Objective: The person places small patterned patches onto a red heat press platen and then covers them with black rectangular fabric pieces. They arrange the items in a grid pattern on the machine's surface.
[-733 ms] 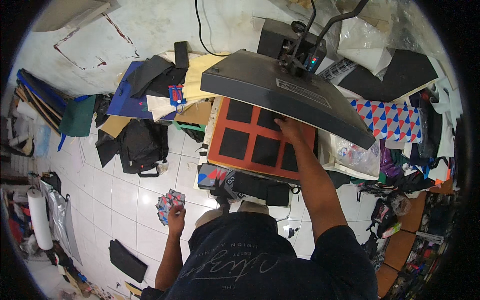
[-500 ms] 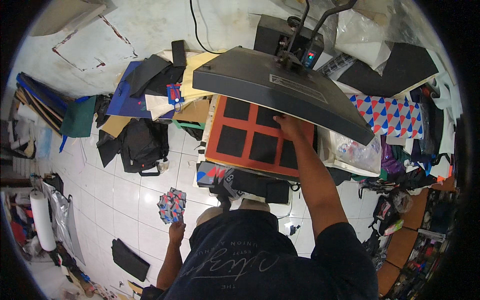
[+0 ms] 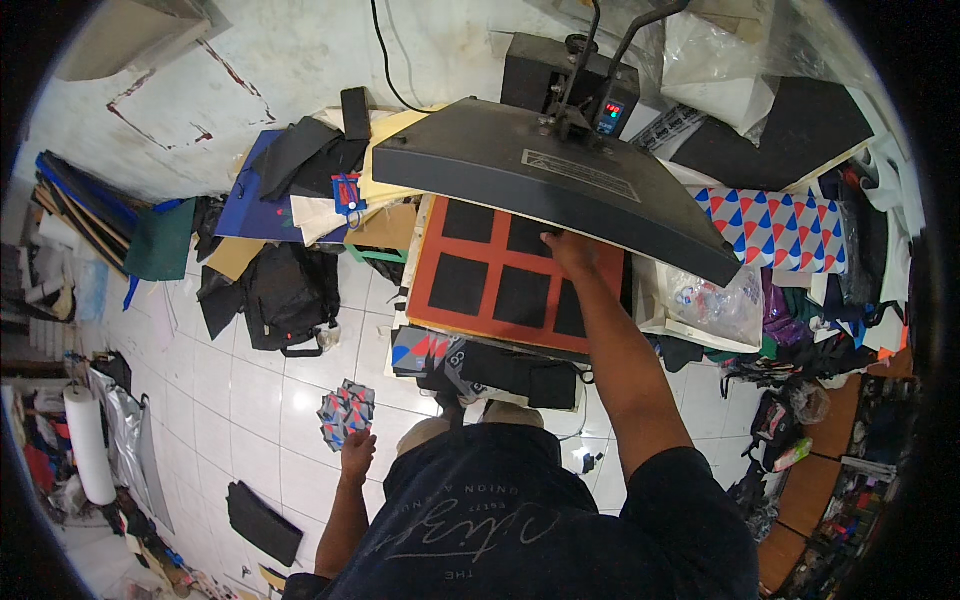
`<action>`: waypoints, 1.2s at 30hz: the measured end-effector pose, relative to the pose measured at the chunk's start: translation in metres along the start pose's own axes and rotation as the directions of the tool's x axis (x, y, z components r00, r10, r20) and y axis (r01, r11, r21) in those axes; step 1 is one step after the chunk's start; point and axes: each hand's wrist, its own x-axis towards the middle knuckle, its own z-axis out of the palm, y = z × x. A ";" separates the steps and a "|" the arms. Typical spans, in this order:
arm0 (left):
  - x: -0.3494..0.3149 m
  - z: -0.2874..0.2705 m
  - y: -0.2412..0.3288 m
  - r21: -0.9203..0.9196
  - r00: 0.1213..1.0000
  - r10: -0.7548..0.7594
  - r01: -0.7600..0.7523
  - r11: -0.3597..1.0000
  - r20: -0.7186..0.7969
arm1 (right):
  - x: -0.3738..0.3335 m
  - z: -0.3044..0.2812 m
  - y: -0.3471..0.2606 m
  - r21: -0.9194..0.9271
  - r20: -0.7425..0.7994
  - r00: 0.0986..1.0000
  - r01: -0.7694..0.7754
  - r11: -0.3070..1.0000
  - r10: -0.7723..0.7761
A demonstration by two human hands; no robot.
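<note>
My left hand [image 3: 357, 453] is closed on a fanned bunch of patterned fabric pieces [image 3: 346, 414] in grey, red and blue, held low over the tiled floor. Under the raised upper plate [image 3: 560, 180] of a heat press lies an orange-red board [image 3: 494, 284] with black squares set in a grid. My right hand [image 3: 572, 254] reaches beneath the plate's near edge to the black square [image 3: 529, 236] in the board's far row. One digit points left over that square; the other fingers are hidden, so I cannot tell whether they grip anything.
More patterned pieces [image 3: 418, 350] and dark cloth lie at the board's near side. Right of the press are a box with clear plastic [image 3: 700, 300] and a patterned sheet [image 3: 775, 230]. A black bag [image 3: 290, 295] and a folded dark cloth [image 3: 263, 523] lie on the floor at left.
The whole view has shifted slightly. My right hand stays at the same black square, and my left hand still holds the patterned pieces.
</note>
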 end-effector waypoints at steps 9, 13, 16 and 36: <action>-0.012 0.009 -0.004 0.076 0.997 -0.075 0.074 0.994 0.010 | -0.068 -0.067 -0.023 0.475 -0.033 0.992 0.123 0.872 -0.122; -0.021 0.010 -0.019 0.074 0.994 -0.107 0.106 0.992 0.007 | -0.189 -0.085 0.012 0.459 0.368 0.912 -0.011 0.888 -0.179; -0.021 0.022 -0.031 0.081 0.991 -0.127 0.124 0.989 0.034 | -0.261 -0.037 0.068 0.227 0.556 0.827 -0.059 0.972 -0.080; -0.030 0.057 0.028 0.275 0.994 0.073 -0.093 0.957 0.083 | -0.232 0.028 0.128 0.012 0.400 0.803 0.477 0.879 -0.441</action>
